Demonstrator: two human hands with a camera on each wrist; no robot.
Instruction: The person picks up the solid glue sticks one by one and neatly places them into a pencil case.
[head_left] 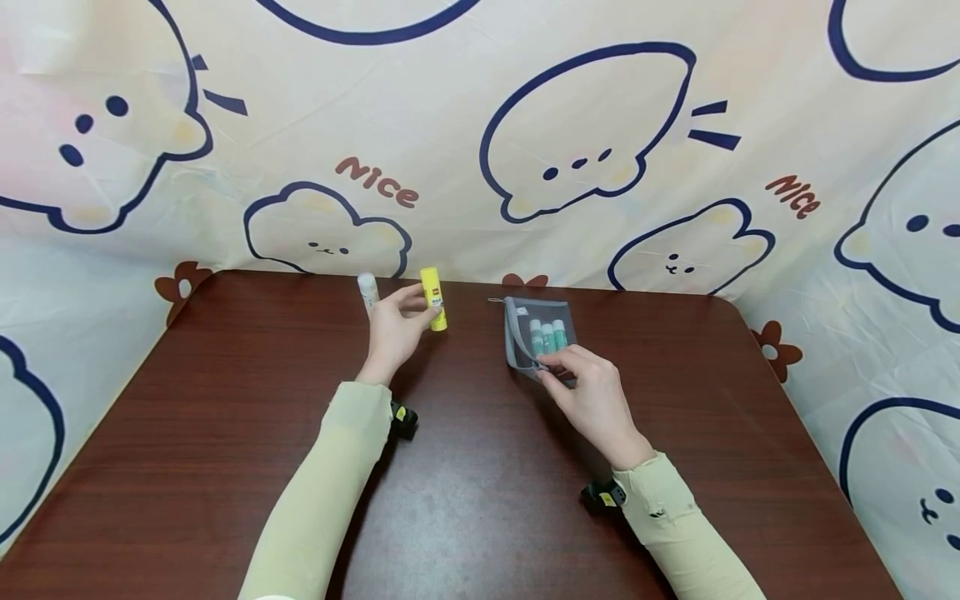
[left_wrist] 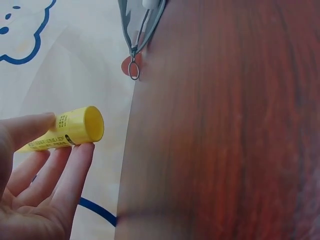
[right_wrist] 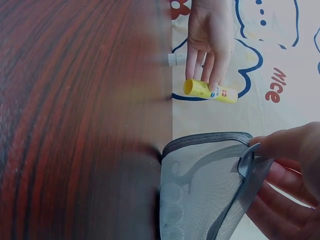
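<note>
A yellow glue stick (head_left: 433, 298) is pinched upright between the thumb and fingers of my left hand (head_left: 396, 327), raised above the table. In the left wrist view its round yellow end (left_wrist: 93, 124) faces the camera. My right hand (head_left: 592, 398) pinches the near edge of a grey mesh zip pouch (head_left: 512, 333), whose mouth gapes along the zip. Through the mesh show three small white-and-teal tubes (head_left: 548, 337). In the right wrist view the pouch (right_wrist: 200, 185) hangs from thumb and fingers. Just behind the left hand is a white tube (head_left: 367, 287), its lower part hidden.
The brown wooden table (head_left: 480, 500) ends at a cartoon-printed cloth (head_left: 450, 108) hanging along the back and sides. A small metal ring (left_wrist: 133, 70) sticks out from the pouch's zip end, on its left side.
</note>
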